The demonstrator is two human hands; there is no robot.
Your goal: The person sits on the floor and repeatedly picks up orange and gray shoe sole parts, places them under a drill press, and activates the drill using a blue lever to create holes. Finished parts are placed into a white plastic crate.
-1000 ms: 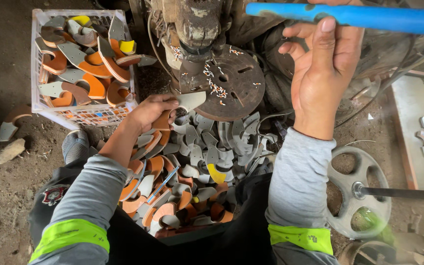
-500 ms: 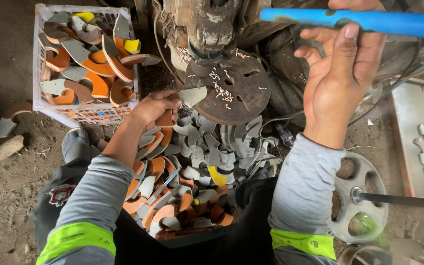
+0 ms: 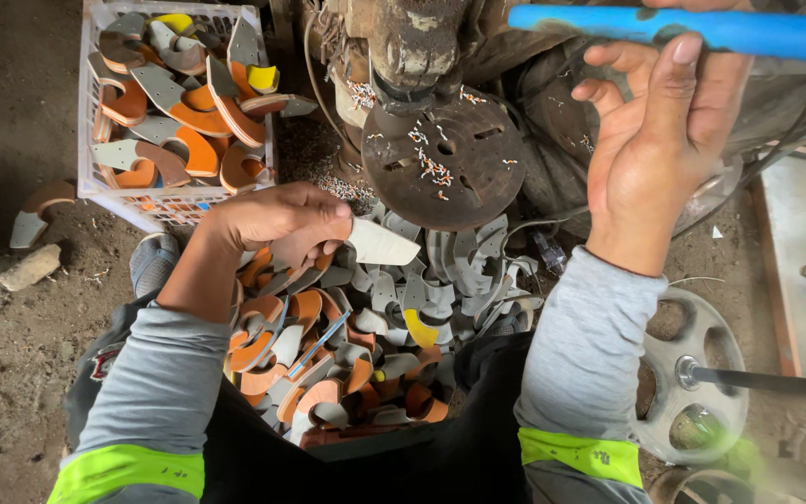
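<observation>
L hand (image 3: pixel 272 224) 1 grey piece (image 3: pixel 380 245), R hand (image 3: pixel 660 140) 1 blue lever (image 3: pixel 683 28), 1 crate (image 3: pixel 86 182)

I count two hands: my left hand (image 3: pixel 277 219) and my right hand (image 3: pixel 655 154). I see one white crate (image 3: pixel 86 182), one blue handle (image 3: pixel 701 28), one round metal plate (image 3: pixel 445 159), one spoked wheel (image 3: pixel 692 392), and curved pieces (image 3: pixel 328 373) too many to count.
</observation>
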